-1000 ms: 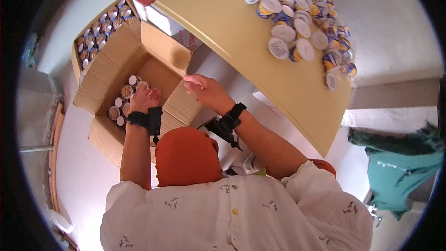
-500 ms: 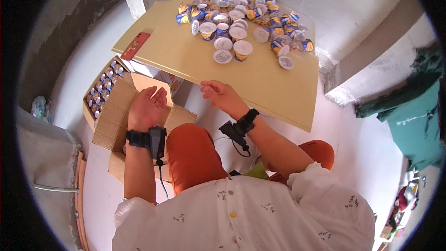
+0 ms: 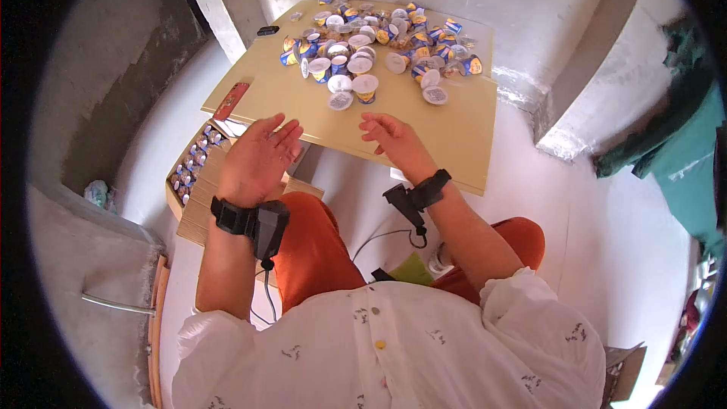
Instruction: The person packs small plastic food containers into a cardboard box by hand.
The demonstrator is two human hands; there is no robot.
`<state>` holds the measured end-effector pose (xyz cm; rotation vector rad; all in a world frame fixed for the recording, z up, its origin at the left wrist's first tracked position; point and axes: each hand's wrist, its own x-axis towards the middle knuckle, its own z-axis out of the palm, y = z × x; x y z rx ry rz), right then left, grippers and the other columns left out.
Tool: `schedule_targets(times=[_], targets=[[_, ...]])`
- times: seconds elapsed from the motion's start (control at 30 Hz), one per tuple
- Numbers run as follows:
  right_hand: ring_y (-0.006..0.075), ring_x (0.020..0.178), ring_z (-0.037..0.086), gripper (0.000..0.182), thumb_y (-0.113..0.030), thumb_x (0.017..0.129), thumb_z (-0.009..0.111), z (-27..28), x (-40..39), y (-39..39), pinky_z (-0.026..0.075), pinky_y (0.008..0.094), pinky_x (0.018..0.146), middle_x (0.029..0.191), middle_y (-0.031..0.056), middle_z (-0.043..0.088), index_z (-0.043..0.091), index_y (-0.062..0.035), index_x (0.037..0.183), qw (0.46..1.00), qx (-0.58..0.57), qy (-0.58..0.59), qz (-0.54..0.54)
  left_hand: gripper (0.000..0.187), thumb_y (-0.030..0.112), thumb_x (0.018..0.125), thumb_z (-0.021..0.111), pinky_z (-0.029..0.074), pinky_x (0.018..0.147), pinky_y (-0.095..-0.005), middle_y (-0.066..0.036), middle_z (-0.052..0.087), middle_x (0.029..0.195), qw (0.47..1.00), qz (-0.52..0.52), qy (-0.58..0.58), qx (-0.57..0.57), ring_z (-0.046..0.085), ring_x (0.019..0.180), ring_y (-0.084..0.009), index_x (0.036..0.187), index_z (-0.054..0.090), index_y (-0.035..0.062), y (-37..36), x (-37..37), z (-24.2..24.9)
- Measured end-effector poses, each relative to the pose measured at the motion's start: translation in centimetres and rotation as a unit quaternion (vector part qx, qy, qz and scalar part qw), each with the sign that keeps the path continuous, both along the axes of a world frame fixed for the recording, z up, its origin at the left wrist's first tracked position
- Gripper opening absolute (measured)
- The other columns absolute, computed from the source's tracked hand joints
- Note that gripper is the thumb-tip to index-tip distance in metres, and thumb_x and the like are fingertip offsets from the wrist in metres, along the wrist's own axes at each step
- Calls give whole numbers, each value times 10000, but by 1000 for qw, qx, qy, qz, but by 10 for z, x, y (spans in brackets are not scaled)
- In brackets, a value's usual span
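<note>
My left hand (image 3: 263, 159) is raised in front of the table's near left edge, fingers extended and apart, palm turned inward, holding nothing. My right hand (image 3: 400, 144) hovers at the table's front edge with its fingers loosely bent and apart, nothing between them. Beyond both hands, many small blue-and-yellow cups with white lids lie in a pile on the tan table (image 3: 257, 83). A lidded cup (image 3: 365, 88) stands at the near side of the pile, beside a white lid (image 3: 340, 101). Neither hand touches the cups.
A red phone (image 3: 231, 101) lies at the table's left edge, and a small black object (image 3: 267, 30) sits farther back. Below left is a cardboard box (image 3: 173, 185) holding rows of cups. A pillar stands on the right, near a green cloth (image 3: 685, 167).
Both hands have moved up and forward toward the table edge, the right one also to the right. The camera view has shifted, so the table appears farther left.
</note>
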<state>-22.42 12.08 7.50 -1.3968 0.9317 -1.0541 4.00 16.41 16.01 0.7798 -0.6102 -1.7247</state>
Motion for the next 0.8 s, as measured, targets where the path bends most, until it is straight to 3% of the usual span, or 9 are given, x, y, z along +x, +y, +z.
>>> schedule_targets(times=[0.13,0.33,0.47,0.53,0.67,0.8], targets=[[133,1004,626,423,-331,997,531,24,-39,8,489,265,759,1162,60,653,559,-39,1303,998,-27,-27,-42,341,160,950,571,468,945,-370,-182,524,1228,998,7,-53,-29,520,1179,-286,1228,477,-14,15,-57,50],[138,1032,619,434,-346,994,534,39,-82,21,483,281,785,1157,58,659,562,-41,1302,992,-58,-58,-96,365,195,943,594,448,978,-373,-165,525,1218,994,-51,-78,-51,516,1183,-269,1231,492,-4,16,-97,69],[141,1030,621,430,-349,991,537,36,-109,23,482,281,783,1155,58,662,569,-48,1297,989,-54,-67,-117,355,198,944,587,447,977,-375,-173,526,1209,993,-38,-103,-41,521,1166,-270,1212,500,-18,5,-115,66],[148,1027,625,418,-345,990,537,31,-119,19,479,284,799,1155,59,663,574,-61,1294,988,-41,-57,-139,299,183,933,588,476,913,-386,-123,560,1076,994,-10,-109,-17,555,1022,-245,1165,512,10,-7,-117,58],[152,1039,621,417,-338,986,537,21,-141,-1,469,289,838,1153,62,665,573,-60,1294,984,-31,-45,-168,278,155,942,554,467,944,-393,-184,531,1170,994,20,-100,29,537,1106,-290,1150,507,-22,-49,-109,26],[148,1054,608,415,-346,982,547,12,-159,-33,460,295,874,1151,63,661,584,-63,1282,978,-28,-30,-206,214,147,931,558,499,879,-408,-195,539,1107,989,42,-105,96,557,1014,-297,1067,494,-6,-108,-91,-8]])
